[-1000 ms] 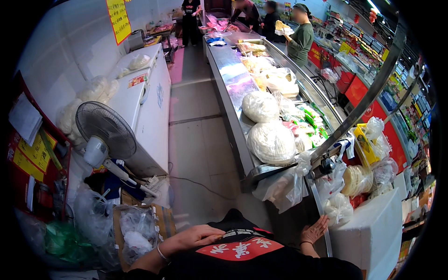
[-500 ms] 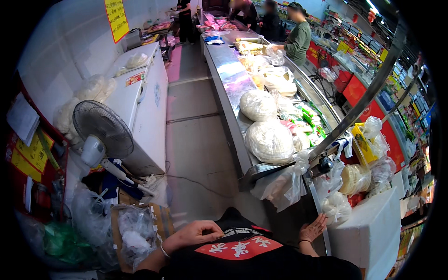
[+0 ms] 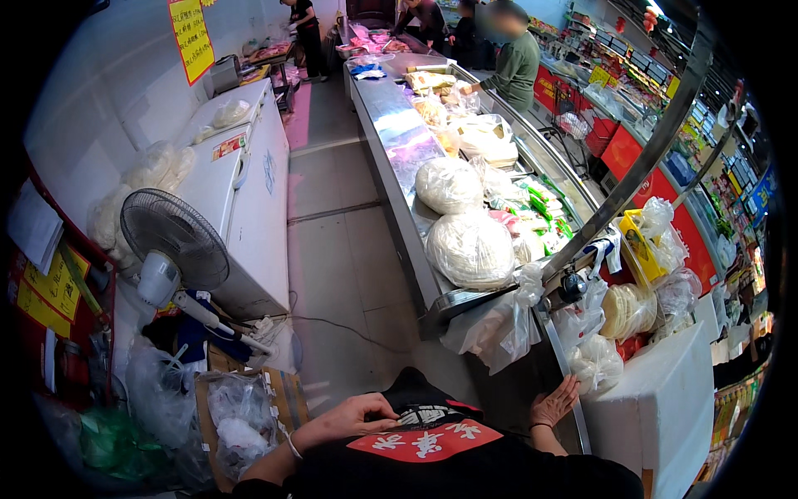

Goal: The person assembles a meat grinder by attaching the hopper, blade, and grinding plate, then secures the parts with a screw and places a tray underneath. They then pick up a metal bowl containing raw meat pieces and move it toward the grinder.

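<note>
My left hand [image 3: 366,414] is held in front of the black apron [image 3: 416,399] with its fingers curled in; whatever lies inside them, if anything, is hidden. To the right, my right hand [image 3: 554,404] rests flat on the metal counter edge [image 3: 575,424], fingers stretched out and empty. Its fingertips are beside a clear plastic bag of pale round food [image 3: 596,364]. A stack of flat pale rounds in plastic [image 3: 628,312] sits just beyond that bag. Empty clear plastic bags [image 3: 499,333] hang from the counter's near corner.
Large bagged bundles [image 3: 470,252] lie on the steel counter [image 3: 391,116]. A white box [image 3: 652,407] stands at my right. On the left are a fan [image 3: 170,241], a chest freezer [image 3: 249,200] and a carton of plastic bags [image 3: 287,399]. A cable [image 3: 353,328] crosses the aisle floor. A person in green [image 3: 515,71] stands beyond the counter.
The view has shifted slightly, so the surroundings sit a little further left. The person in green has turned and leaned somewhat. Both my hands keep nearly the same pose.
</note>
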Action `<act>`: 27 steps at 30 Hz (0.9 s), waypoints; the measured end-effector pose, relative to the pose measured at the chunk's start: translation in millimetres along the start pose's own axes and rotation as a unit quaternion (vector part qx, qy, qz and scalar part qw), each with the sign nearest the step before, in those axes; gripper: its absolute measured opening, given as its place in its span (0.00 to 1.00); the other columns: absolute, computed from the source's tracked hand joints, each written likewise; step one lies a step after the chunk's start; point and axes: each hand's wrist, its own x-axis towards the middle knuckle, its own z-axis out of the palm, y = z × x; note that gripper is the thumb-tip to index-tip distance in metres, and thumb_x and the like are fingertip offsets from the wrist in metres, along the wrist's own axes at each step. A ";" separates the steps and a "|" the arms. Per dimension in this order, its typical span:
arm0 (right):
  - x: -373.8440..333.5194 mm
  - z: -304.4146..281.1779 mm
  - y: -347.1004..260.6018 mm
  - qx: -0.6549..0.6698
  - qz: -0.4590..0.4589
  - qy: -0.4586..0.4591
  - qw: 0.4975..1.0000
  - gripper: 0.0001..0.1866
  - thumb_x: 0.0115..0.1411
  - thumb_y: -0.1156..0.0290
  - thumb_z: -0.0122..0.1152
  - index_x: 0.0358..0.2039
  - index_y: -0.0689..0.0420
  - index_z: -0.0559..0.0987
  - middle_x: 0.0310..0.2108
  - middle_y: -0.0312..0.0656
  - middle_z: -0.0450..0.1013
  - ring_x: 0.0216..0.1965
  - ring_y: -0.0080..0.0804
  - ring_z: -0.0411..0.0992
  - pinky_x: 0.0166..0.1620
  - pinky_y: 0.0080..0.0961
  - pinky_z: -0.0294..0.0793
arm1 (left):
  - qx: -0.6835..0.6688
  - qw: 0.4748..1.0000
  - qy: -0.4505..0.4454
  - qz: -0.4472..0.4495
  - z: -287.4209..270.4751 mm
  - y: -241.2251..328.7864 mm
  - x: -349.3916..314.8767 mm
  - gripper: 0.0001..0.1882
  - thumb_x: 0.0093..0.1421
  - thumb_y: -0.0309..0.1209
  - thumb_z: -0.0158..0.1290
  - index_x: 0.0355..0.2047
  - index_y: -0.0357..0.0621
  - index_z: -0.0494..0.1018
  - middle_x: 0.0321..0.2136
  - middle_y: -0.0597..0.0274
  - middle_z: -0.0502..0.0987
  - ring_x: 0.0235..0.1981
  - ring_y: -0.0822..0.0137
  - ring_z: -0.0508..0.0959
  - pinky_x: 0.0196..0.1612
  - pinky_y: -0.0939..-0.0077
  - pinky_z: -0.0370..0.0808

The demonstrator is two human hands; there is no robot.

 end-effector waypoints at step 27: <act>-2.1 3.3 1.6 0.001 0.002 0.017 1.000 0.47 0.44 0.70 0.59 0.65 0.59 0.50 0.68 0.46 0.46 0.70 0.45 0.41 0.68 0.42 0.40 | -0.036 0.984 0.172 -0.023 12.5 -2.0 1.1 0.12 0.63 0.34 0.54 0.35 0.36 0.76 0.24 0.67 0.75 0.25 0.80 0.71 0.28 0.83 0.68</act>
